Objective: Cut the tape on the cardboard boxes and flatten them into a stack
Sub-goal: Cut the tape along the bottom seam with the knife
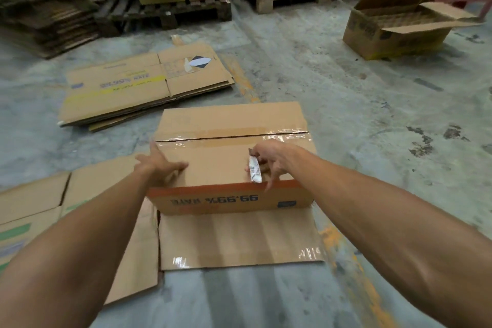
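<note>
Head view: a person is leaning over a taped cardboard box (231, 157) sitting on the concrete floor (372, 114).

The left hand (157, 165) is pressing flat on the box's near-left top with fingers spread, while the right hand (266, 160) is gripping a small white cutter (254, 169) just short of the tape seam (231, 136). If the box is sliding under that light press, the blade could be skidding toward the bracing fingers. A flattened stack (143, 88) is lying beyond.

Brown taped box (229, 157) stands on the floor, near flap open; flattened stack (143, 88) behind.
</note>
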